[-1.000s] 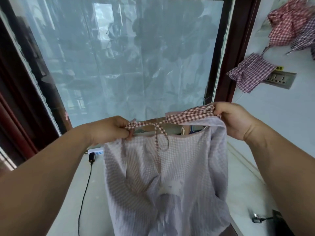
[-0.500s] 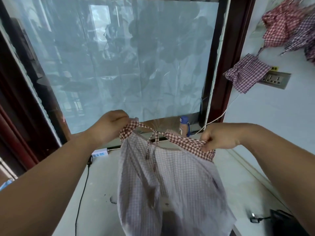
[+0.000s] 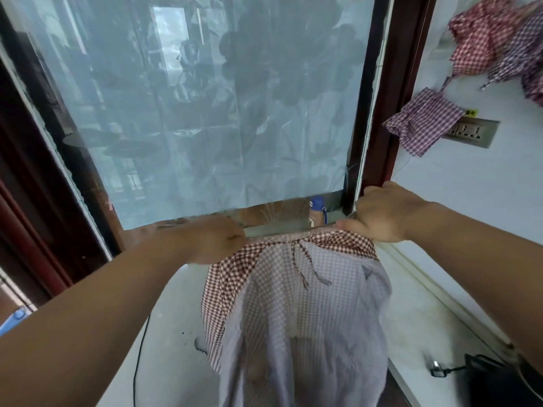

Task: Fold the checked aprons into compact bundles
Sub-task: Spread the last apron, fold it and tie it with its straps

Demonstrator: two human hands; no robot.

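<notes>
With curled fingers (image 3: 235, 239), my left hand (image 3: 211, 239) and right hand (image 3: 382, 212) pinched the apron (image 3: 308, 318) by its top corners. I had just raised the right, levelling that edge. It hung centre-bottom, ready for halving.

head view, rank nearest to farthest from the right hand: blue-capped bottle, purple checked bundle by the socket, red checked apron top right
From the right hand, which grips the held apron:
1. blue-capped bottle, just to its left.
2. purple checked bundle, up and right, by the socket.
3. red checked apron, farthest, top right corner.
</notes>
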